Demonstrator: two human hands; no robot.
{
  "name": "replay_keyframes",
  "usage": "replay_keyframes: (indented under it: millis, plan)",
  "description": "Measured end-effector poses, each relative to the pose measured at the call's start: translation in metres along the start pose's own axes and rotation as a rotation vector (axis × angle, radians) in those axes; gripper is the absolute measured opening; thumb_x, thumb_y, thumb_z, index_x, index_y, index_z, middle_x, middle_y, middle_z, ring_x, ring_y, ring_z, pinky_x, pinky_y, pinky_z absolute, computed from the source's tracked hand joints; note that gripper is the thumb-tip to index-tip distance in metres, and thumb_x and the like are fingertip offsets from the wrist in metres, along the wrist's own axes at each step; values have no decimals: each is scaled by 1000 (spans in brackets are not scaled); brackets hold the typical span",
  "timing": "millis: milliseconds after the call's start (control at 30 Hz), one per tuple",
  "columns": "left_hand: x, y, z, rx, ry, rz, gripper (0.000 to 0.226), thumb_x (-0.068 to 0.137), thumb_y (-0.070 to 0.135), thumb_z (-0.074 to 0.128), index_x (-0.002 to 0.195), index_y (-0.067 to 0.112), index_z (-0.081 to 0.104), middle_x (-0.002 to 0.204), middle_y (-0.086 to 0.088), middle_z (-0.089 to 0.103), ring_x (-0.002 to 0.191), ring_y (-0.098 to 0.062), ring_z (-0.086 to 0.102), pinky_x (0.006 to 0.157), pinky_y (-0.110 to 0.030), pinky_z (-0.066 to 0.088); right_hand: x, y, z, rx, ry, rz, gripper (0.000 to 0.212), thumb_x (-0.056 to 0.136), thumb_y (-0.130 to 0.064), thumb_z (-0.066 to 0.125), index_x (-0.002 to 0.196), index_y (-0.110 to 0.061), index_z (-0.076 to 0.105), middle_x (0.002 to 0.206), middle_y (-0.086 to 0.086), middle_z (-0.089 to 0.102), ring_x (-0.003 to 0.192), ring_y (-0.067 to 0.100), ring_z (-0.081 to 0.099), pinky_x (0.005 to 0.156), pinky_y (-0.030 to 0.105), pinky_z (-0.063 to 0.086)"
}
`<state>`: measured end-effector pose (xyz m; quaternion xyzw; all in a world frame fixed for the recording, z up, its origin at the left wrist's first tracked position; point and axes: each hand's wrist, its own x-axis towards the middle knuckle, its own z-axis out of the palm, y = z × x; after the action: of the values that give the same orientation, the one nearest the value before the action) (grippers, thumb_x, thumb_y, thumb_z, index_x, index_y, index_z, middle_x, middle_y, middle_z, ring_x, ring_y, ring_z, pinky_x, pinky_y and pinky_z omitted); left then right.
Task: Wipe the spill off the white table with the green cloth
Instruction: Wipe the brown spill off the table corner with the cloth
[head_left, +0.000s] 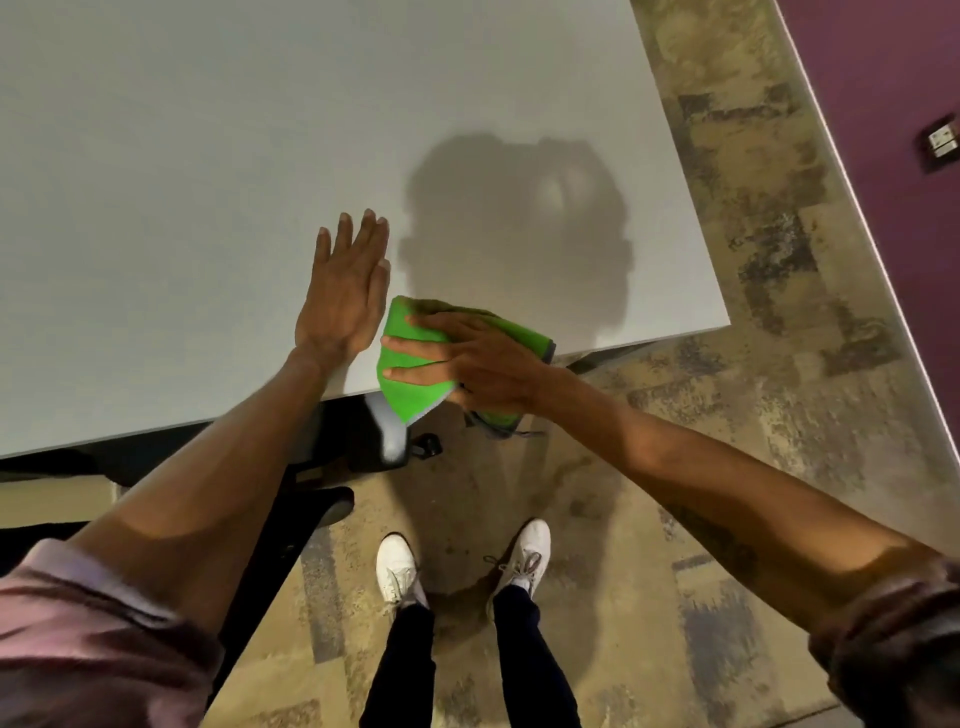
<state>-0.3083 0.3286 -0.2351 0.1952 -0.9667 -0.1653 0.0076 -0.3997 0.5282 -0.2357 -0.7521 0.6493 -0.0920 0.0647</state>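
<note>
The white table (208, 156) fills the upper left of the head view. At its near edge lies the folded green cloth (402, 387), partly hanging over the edge. My right hand (467, 364) presses flat on top of the cloth, fingers spread and pointing left. Just left of the cloth, my left hand (345, 288) rests flat on the tabletop with its fingers straight and close together, holding nothing. I cannot make out any spill on the surface; a dark shadow covers the table beyond the cloth.
A black chair (332, 457) stands tucked under the table's near edge. My white shoes (397, 569) stand on patterned carpet (727, 415). A purple wall (893, 130) with a socket plate (940, 143) runs along the right.
</note>
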Motion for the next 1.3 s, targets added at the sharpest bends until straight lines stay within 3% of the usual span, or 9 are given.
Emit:
replay_keyframes:
  millis: [133, 300, 500, 700, 867, 1033, 1233, 1300]
  plan:
    - [0, -3, 1, 2, 6, -9, 53, 111, 26, 20, 161, 10, 23, 169, -12, 22, 158, -37, 14, 130, -51, 7, 1, 5, 3, -122, -29, -62, 49, 98, -41, 44, 147, -38, 37, 159, -5, 33, 150, 37, 15, 121, 59, 12]
    - [-1, 3, 0, 5, -10, -19, 53, 112, 29, 19, 162, 12, 22, 170, -11, 19, 159, -35, 10, 130, -50, 5, -14, 8, 1, -96, -6, -27, 44, 102, -35, 35, 146, -38, 39, 158, -6, 34, 150, 29, 21, 120, 52, 21]
    - [-2, 4, -2, 0, -44, -31, 58, 109, 36, 13, 161, 13, 24, 170, -10, 19, 159, -34, 9, 129, -51, 5, -56, 40, -17, 4, -75, -51, 46, 97, -31, 35, 139, -35, 51, 153, -6, 43, 149, 23, 27, 120, 48, 22]
    - [-3, 1, -1, -6, -59, -44, 62, 108, 42, 8, 162, 16, 23, 171, -5, 18, 160, -28, 8, 129, -52, 6, -125, 85, -34, -12, -111, 13, 43, 99, -32, 47, 141, -36, 48, 156, -4, 39, 150, 23, 23, 121, 50, 22]
    - [0, 2, 1, -17, -60, -41, 62, 108, 44, 7, 163, 19, 21, 171, -3, 15, 161, -27, 5, 130, -51, 3, -184, 116, -53, -3, -160, 134, 46, 104, -38, 24, 144, -28, 46, 155, 0, 39, 149, 29, 25, 118, 56, 25]
    - [3, 5, 1, 16, -65, -65, 60, 109, 42, 8, 163, 18, 20, 171, -6, 17, 160, -31, 7, 129, -49, 2, -182, 108, -53, 7, -183, 146, 57, 105, -41, 9, 146, -24, 44, 157, 6, 36, 149, 35, 24, 119, 58, 23]
    - [4, 7, -2, -16, -74, -73, 64, 106, 46, 3, 163, 20, 17, 172, -3, 14, 160, -27, 3, 130, -50, 0, -127, 75, -44, 139, -106, 113, 44, 102, -24, 36, 144, -16, 46, 156, 11, 36, 147, 39, 24, 120, 57, 23]
    - [4, 7, -3, -28, -76, -74, 66, 105, 47, 1, 164, 20, 15, 172, -3, 13, 161, -26, 2, 130, -49, -1, -106, 61, -43, 201, -81, 125, 44, 103, -27, 36, 142, -13, 48, 154, 13, 39, 147, 39, 25, 119, 57, 23]
